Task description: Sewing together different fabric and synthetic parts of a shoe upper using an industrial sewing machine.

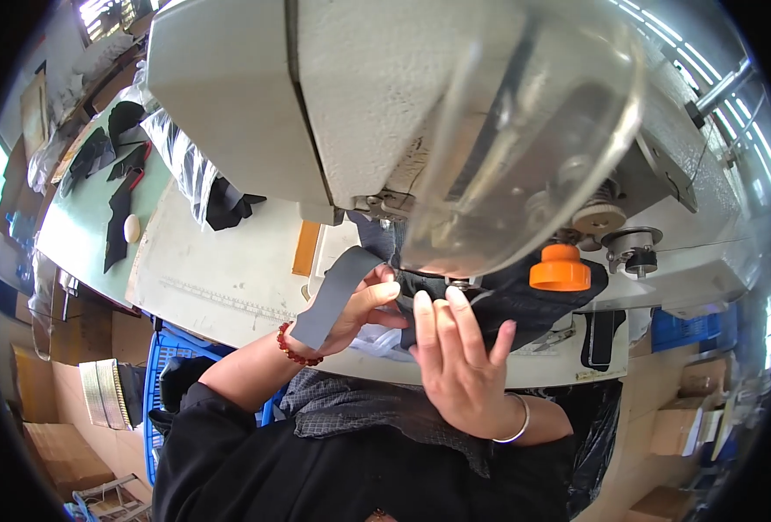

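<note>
My left hand (361, 311) is closed in a pinch at the edge of the black fabric, on a dark grey strip (338, 291) that curls back over the hand toward the wrist. Flat on the black fabric (525, 304), my right hand (462, 361) has its fingers stretched out and apart, fingertips close to the presser foot (459, 284). Above both hands is the pale sewing machine (220, 104), with a clear plastic guard (525, 148) partly covering the needle area. The needle itself cannot be made out.
An orange cap (559, 268) and metal thread tension parts (633, 248) sit on the machine's right. Black cut pieces (117, 222) and a white oval object (131, 229) lie on the green surface at left. A blue crate (166, 374) stands below the table's left edge.
</note>
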The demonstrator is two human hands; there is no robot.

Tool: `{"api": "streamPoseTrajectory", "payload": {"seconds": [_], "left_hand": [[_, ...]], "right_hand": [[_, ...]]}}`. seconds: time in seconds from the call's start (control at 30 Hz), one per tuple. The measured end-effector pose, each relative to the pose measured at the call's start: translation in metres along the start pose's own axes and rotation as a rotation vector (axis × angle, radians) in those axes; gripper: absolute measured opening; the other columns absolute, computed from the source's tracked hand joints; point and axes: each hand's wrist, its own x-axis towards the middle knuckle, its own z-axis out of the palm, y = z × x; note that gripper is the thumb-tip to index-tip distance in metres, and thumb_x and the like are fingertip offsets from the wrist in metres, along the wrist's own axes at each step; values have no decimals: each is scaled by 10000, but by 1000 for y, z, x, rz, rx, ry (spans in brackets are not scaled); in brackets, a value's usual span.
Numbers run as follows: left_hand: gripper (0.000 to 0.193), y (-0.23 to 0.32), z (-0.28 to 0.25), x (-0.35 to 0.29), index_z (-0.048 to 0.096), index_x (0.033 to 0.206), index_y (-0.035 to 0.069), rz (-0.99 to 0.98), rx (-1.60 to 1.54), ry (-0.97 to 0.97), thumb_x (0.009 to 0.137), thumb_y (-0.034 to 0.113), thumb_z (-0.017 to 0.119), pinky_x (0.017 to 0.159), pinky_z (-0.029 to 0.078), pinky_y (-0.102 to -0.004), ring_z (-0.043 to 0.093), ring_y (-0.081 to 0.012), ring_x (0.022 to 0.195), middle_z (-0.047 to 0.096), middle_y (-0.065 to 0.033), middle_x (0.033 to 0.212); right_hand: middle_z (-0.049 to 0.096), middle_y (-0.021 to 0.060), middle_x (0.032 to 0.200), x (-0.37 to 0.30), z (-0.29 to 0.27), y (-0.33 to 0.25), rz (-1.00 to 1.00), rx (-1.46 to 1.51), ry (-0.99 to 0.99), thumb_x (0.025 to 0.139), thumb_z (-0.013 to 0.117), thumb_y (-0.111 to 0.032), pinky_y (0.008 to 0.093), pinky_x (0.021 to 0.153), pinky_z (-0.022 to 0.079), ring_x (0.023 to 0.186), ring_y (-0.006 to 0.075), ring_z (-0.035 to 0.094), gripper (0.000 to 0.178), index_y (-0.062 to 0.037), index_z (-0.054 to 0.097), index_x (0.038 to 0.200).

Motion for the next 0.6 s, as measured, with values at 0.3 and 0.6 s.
{"api": "streamPoseTrajectory", "payload": {"seconds": [0.3,0.6], "left_hand": [[409,-23,14,-6,476,1217,93,137,-20,-94,973,379,636,971,499,-422,611,-173,1029,564,-39,1122],[189,-10,5,0,610,1131,70,-2,-171,-221,966,161,633,832,465,-272,563,-89,909,620,-9,1013]], "right_hand": [[597,31,811,7,23,34,-10,577,165,762,725,-157,501,1124,298,875,224,612,357,-54,660,1097],[622,28,902,19,7,24,-117,482,99,892,642,-429,466,1055,359,991,190,617,423,-56,683,1088]]}}
